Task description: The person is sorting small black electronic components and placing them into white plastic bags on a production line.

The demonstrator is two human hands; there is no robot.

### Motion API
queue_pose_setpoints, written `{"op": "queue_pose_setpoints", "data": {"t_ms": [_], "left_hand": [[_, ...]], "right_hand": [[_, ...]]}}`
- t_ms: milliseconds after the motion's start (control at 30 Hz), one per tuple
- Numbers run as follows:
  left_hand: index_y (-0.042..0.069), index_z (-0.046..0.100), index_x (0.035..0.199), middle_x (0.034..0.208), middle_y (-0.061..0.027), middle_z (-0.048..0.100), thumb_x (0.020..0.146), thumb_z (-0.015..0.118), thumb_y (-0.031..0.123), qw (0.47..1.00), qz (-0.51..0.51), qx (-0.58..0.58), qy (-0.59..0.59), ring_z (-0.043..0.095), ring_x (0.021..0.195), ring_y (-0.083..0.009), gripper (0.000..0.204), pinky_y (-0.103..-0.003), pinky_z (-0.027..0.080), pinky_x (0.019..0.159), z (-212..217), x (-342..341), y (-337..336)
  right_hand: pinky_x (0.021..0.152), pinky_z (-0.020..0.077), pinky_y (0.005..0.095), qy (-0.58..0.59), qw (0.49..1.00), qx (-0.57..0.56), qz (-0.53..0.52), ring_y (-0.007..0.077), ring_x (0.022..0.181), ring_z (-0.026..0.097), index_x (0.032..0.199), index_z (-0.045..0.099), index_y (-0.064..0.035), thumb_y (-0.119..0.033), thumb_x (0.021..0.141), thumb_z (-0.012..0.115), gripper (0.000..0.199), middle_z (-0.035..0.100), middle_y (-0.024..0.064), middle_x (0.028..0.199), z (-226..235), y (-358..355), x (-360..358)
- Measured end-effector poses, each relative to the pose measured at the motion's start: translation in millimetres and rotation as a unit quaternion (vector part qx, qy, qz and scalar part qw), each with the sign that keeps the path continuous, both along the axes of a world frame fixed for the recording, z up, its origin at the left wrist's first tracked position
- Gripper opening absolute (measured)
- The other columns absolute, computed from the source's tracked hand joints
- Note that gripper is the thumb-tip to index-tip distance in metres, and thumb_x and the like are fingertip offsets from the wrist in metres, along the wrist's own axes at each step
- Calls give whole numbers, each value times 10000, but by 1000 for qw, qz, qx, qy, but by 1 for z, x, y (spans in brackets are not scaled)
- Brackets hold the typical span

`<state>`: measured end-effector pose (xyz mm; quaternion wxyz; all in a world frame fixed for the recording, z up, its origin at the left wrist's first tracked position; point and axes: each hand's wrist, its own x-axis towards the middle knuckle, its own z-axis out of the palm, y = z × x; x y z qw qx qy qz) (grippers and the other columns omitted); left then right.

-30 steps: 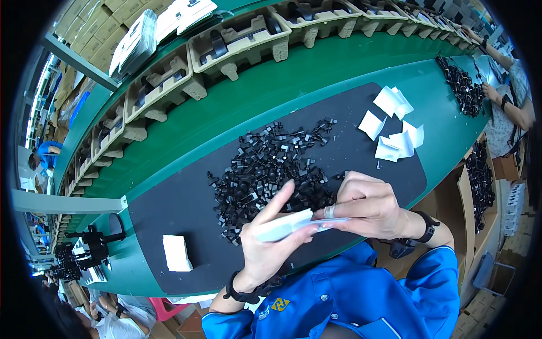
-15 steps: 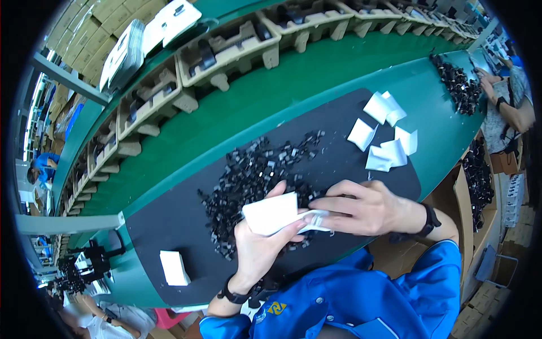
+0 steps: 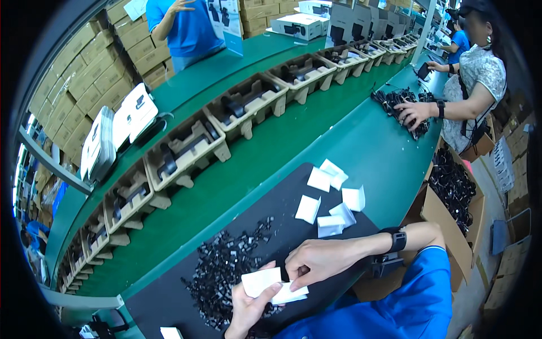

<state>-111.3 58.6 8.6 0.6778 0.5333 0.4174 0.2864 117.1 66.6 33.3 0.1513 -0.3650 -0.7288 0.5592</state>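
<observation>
My left hand [image 3: 246,309] is closed around a small stack of white folded leaflets [image 3: 261,281], its thumb pressing on top. With fingertips pinched together, my right hand [image 3: 324,261] grips the edge of a white leaflet [image 3: 292,294] that sticks out of this stack. Under and left of my hands lies a heap of small black parts [image 3: 223,270], too small to name, on a black mat [image 3: 164,299]. Several opened, creased white leaflets [image 3: 307,209] lie on the mat beyond my right hand. Another white leaflet pile [image 3: 170,333] is partly cut off at the lower edge.
Moulded pulp trays [image 3: 186,155] with black parts line the green conveyor [image 3: 237,189] ahead. A co-worker [image 3: 471,85] at right handles a heap of black cables [image 3: 403,107]. An open carton [image 3: 446,226] with black cables stands by my right arm. A person in blue [image 3: 189,31] stands across.
The view has swung up and right, bringing more of the line and co-workers in. Both hands stay at the stack; my right fingers, blurred before, now pinch a leaflet's edge.
</observation>
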Motion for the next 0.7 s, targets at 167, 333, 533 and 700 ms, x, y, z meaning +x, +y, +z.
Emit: {"op": "queue_pose_setpoints", "data": {"t_ms": [167, 333, 533, 700], "left_hand": [[-100, 408, 1240, 913, -219, 625, 866, 557, 82, 974, 200, -59, -91, 667, 750, -314, 442, -383, 590, 547, 2, 2, 44], [-82, 532, 1079, 889, -183, 647, 872, 575, 78, 953, 294, -58, 41, 668, 683, -257, 265, -295, 560, 494, 10, 17, 79], [-73, 547, 1071, 891, -170, 655, 882, 580, 103, 946, 307, -55, 88, 670, 685, -232, 259, -287, 560, 502, -8, 46, 100], [-79, 556, 1057, 889, -173, 661, 881, 587, 104, 941, 315, -55, 114, 671, 691, -229, 256, -286, 562, 519, -11, 54, 111]], "right_hand": [[681, 477, 337, -13, 979, 202, -26, 234, 789, 600, 809, 644, -74, -151, 776, 657, 85, 606, 88, 814, 52, 77, 104], [660, 465, 389, -377, 599, 553, -440, 295, 778, 588, 769, 605, -61, -180, 795, 624, 122, 577, 91, 805, 46, 238, 314], [653, 475, 402, -460, 588, 464, -477, 284, 819, 610, 749, 606, -87, -222, 751, 667, 147, 618, 83, 818, -34, 356, 406], [631, 504, 407, -496, 539, 477, -486, 280, 765, 635, 703, 635, -109, -243, 720, 691, 147, 641, 90, 758, -79, 394, 437]]}}
